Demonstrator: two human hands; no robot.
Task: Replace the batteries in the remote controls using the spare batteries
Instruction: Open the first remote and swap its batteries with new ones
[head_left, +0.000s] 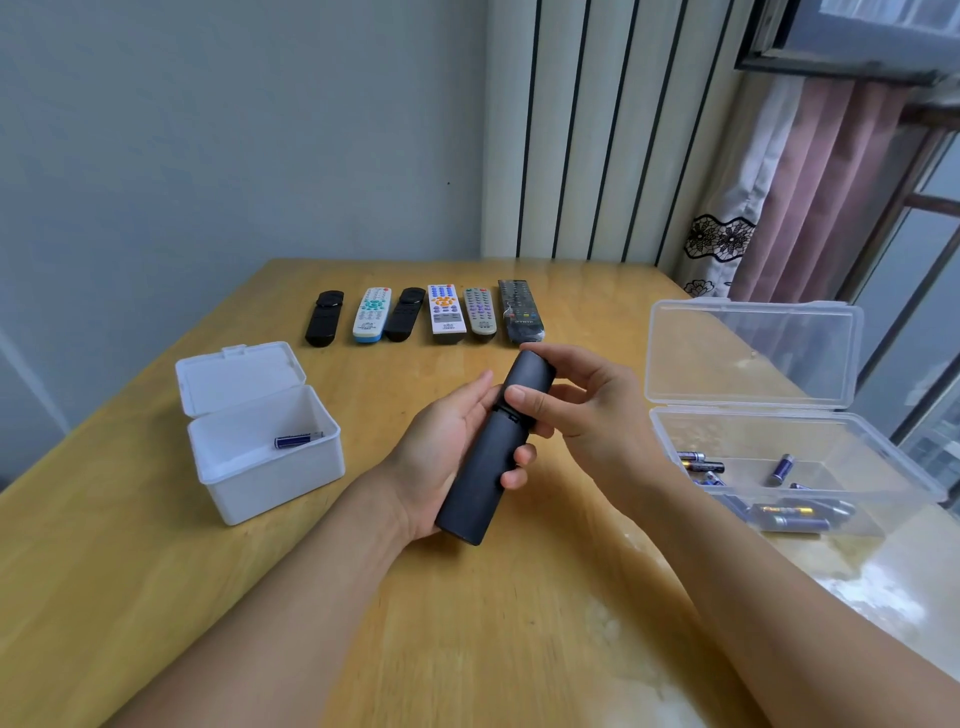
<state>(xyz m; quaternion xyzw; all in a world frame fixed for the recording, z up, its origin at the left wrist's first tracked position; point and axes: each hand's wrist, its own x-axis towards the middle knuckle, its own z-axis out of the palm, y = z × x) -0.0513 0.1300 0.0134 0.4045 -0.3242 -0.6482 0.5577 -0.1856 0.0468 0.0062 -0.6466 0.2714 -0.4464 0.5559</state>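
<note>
Soft window daylight glares on the table (857, 587); edges bend.

The bare table (519, 623) at 6 o'clock gives free room. At 9 o'clock the white box (260, 452) stands with its lid up, at 3 o'clock the clear box (795, 447). At 12 o'clock the row of remotes (431, 314) blocks the way.

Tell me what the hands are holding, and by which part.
Both hold the dark remote: left hand cradles its lower body, right hand grips the upper end, the back cover.
</note>
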